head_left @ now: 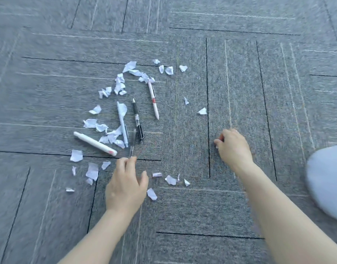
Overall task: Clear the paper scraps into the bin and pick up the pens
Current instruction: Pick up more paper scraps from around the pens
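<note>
Several torn white paper scraps [119, 83] lie scattered on the grey carpet [182, 115]. Among them lie a white pen with a red band [153, 99], a black pen [138, 121], a pale blue pen [122, 123] and a thick white marker [95, 143]. My left hand [126, 185] pinches the near end of a thin dark pen [132, 142] between fingertips; the pen is blurred. My right hand [233, 147] is curled on the carpet to the right, its fingers closed on a small paper scrap [217, 147] that barely shows. No bin is in view.
A pale blue rounded shape [327, 180], probably my knee, fills the right edge. More scraps [171, 180] lie between my hands, and others [92, 171] sit left of my left hand. The carpet tiles carry dark and light lines.
</note>
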Demonstrator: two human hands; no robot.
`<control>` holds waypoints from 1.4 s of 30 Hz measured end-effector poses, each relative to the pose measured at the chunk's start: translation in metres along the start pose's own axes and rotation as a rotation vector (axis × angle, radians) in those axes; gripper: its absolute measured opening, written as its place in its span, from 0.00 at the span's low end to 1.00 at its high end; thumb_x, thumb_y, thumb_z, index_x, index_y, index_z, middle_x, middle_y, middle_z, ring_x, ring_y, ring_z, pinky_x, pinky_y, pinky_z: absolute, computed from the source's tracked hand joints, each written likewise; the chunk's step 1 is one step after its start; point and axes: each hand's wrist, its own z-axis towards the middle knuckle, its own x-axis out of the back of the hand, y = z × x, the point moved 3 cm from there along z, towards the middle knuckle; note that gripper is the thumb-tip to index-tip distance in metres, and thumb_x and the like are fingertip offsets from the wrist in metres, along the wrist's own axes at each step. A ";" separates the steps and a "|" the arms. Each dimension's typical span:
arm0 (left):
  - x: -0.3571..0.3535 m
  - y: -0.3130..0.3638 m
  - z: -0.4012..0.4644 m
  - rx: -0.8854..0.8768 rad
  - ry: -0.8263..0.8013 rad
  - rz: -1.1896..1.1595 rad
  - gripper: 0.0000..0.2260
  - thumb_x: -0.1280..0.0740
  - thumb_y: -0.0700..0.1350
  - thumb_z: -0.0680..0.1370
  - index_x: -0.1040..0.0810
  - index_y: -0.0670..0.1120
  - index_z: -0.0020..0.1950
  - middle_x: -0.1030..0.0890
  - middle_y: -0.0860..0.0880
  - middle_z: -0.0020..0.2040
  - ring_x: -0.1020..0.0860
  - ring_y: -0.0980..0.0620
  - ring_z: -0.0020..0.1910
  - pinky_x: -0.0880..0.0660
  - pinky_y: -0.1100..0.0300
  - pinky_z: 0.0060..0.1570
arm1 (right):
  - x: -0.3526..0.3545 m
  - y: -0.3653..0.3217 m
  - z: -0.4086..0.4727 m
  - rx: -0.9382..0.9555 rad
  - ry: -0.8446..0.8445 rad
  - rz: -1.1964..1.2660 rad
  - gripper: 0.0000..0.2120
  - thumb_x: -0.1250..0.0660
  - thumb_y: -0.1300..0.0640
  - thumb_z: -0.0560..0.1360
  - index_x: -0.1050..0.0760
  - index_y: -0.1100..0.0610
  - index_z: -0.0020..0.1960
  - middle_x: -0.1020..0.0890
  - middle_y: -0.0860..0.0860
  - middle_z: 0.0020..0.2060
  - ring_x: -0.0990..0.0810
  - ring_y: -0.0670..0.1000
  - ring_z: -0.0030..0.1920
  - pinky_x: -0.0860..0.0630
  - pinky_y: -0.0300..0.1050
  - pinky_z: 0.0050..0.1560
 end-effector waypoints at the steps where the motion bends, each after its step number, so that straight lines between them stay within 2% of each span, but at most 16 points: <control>1: -0.003 -0.002 -0.004 -0.048 -0.021 0.040 0.24 0.36 0.55 0.75 0.31 0.46 0.68 0.31 0.48 0.62 0.24 0.47 0.54 0.25 0.53 0.42 | -0.004 -0.006 -0.009 0.049 -0.038 0.009 0.07 0.38 0.56 0.81 0.28 0.58 0.46 0.26 0.53 0.49 0.29 0.50 0.41 0.34 0.45 0.44; 5: -0.018 0.003 -0.016 -0.320 -0.068 0.222 0.33 0.41 0.65 0.73 0.34 0.44 0.71 0.28 0.47 0.61 0.24 0.49 0.53 0.22 0.56 0.39 | -0.032 -0.033 -0.061 0.303 -0.240 0.009 0.06 0.38 0.55 0.81 0.29 0.55 0.46 0.26 0.47 0.45 0.26 0.48 0.43 0.32 0.41 0.44; 7: -0.026 0.010 -0.013 -0.348 -0.097 0.265 0.33 0.42 0.64 0.74 0.36 0.44 0.72 0.30 0.47 0.61 0.25 0.49 0.53 0.22 0.55 0.39 | -0.046 -0.040 -0.081 0.393 -0.295 0.027 0.03 0.38 0.55 0.81 0.29 0.54 0.48 0.26 0.46 0.46 0.25 0.49 0.43 0.29 0.43 0.44; 9: -0.031 0.016 -0.007 -0.358 -0.097 0.254 0.26 0.39 0.60 0.76 0.33 0.45 0.67 0.29 0.47 0.57 0.25 0.48 0.50 0.23 0.56 0.37 | -0.052 -0.047 -0.094 0.450 -0.310 0.042 0.08 0.36 0.53 0.80 0.29 0.53 0.58 0.27 0.47 0.52 0.24 0.51 0.46 0.25 0.48 0.45; 12: -0.030 0.018 -0.005 -0.505 -0.012 0.149 0.07 0.34 0.48 0.76 0.27 0.45 0.47 0.27 0.49 0.42 0.25 0.49 0.38 0.30 0.60 0.28 | -0.060 -0.051 -0.098 0.484 -0.284 -0.081 0.24 0.33 0.45 0.76 0.35 0.52 0.66 0.31 0.49 0.56 0.24 0.53 0.48 0.25 0.48 0.43; 15: -0.030 0.007 -0.012 -0.573 -0.035 0.070 0.06 0.32 0.43 0.76 0.28 0.46 0.41 0.27 0.51 0.37 0.28 0.52 0.34 0.28 0.61 0.29 | -0.071 -0.059 -0.097 0.595 -0.223 -0.173 0.15 0.38 0.47 0.79 0.32 0.55 0.60 0.30 0.51 0.53 0.25 0.53 0.47 0.26 0.46 0.38; 17: -0.026 -0.001 -0.019 -0.588 -0.045 0.041 0.05 0.35 0.43 0.77 0.29 0.46 0.42 0.28 0.51 0.39 0.29 0.52 0.36 0.27 0.59 0.30 | -0.079 -0.066 -0.097 0.677 -0.239 -0.211 0.04 0.38 0.57 0.80 0.30 0.56 0.53 0.30 0.51 0.49 0.25 0.53 0.45 0.25 0.45 0.37; 18: -0.023 -0.005 -0.023 -0.594 -0.043 0.031 0.05 0.36 0.44 0.76 0.29 0.46 0.42 0.29 0.51 0.40 0.30 0.52 0.37 0.27 0.59 0.31 | -0.081 -0.068 -0.096 0.671 -0.252 -0.201 0.04 0.38 0.63 0.78 0.30 0.57 0.52 0.30 0.51 0.49 0.26 0.52 0.43 0.26 0.43 0.37; 21: -0.015 -0.023 -0.035 -0.523 -0.025 0.112 0.11 0.36 0.52 0.73 0.29 0.47 0.49 0.28 0.50 0.50 0.29 0.50 0.46 0.26 0.55 0.43 | -0.078 -0.071 -0.095 0.634 -0.286 -0.129 0.10 0.38 0.70 0.75 0.28 0.58 0.51 0.28 0.51 0.50 0.24 0.53 0.39 0.22 0.46 0.39; 23: -0.012 -0.035 -0.039 -0.403 -0.002 0.220 0.24 0.37 0.61 0.70 0.30 0.48 0.59 0.29 0.47 0.60 0.29 0.47 0.56 0.28 0.49 0.54 | -0.079 -0.072 -0.100 0.670 -0.333 -0.077 0.06 0.38 0.67 0.77 0.27 0.57 0.51 0.27 0.50 0.49 0.22 0.54 0.42 0.21 0.51 0.45; 25: -0.012 -0.047 -0.040 -0.280 0.022 0.273 0.35 0.36 0.67 0.67 0.33 0.47 0.67 0.32 0.45 0.66 0.31 0.45 0.62 0.31 0.47 0.59 | -0.081 -0.077 -0.111 0.695 -0.404 0.042 0.05 0.39 0.61 0.80 0.26 0.56 0.53 0.27 0.49 0.50 0.22 0.53 0.46 0.22 0.51 0.48; 27: -0.013 -0.053 -0.038 -0.197 0.021 0.272 0.40 0.34 0.68 0.66 0.35 0.45 0.71 0.31 0.45 0.67 0.31 0.45 0.64 0.31 0.47 0.60 | -0.084 -0.085 -0.121 0.737 -0.400 0.119 0.10 0.40 0.58 0.80 0.26 0.54 0.60 0.27 0.48 0.54 0.24 0.51 0.50 0.24 0.48 0.49; 32: -0.015 -0.051 -0.035 -0.366 0.036 0.003 0.13 0.40 0.49 0.76 0.24 0.45 0.56 0.26 0.51 0.49 0.29 0.51 0.47 0.24 0.52 0.45 | -0.074 -0.118 -0.105 0.805 -0.156 0.097 0.15 0.39 0.62 0.79 0.25 0.57 0.64 0.25 0.53 0.56 0.26 0.55 0.55 0.22 0.50 0.40; 34: -0.008 -0.053 -0.028 -0.350 0.050 -0.078 0.14 0.40 0.48 0.76 0.25 0.43 0.58 0.25 0.50 0.51 0.27 0.51 0.49 0.25 0.54 0.47 | -0.067 -0.145 -0.085 0.869 -0.101 0.011 0.16 0.40 0.62 0.78 0.26 0.58 0.65 0.25 0.52 0.60 0.26 0.56 0.57 0.20 0.53 0.42; 38: 0.018 -0.065 0.015 -0.196 0.175 -0.002 0.17 0.40 0.42 0.74 0.27 0.42 0.63 0.26 0.46 0.59 0.27 0.46 0.52 0.26 0.50 0.50 | -0.069 -0.210 -0.049 1.025 -0.113 -0.258 0.23 0.41 0.60 0.78 0.36 0.55 0.73 0.31 0.51 0.69 0.30 0.57 0.62 0.25 0.54 0.56; 42: 0.044 -0.067 0.062 -0.121 0.071 0.152 0.14 0.38 0.46 0.75 0.26 0.46 0.60 0.28 0.48 0.63 0.30 0.43 0.55 0.30 0.49 0.51 | -0.085 -0.255 -0.031 1.065 -0.166 -0.489 0.28 0.34 0.56 0.75 0.38 0.55 0.73 0.30 0.54 0.66 0.30 0.56 0.63 0.26 0.51 0.55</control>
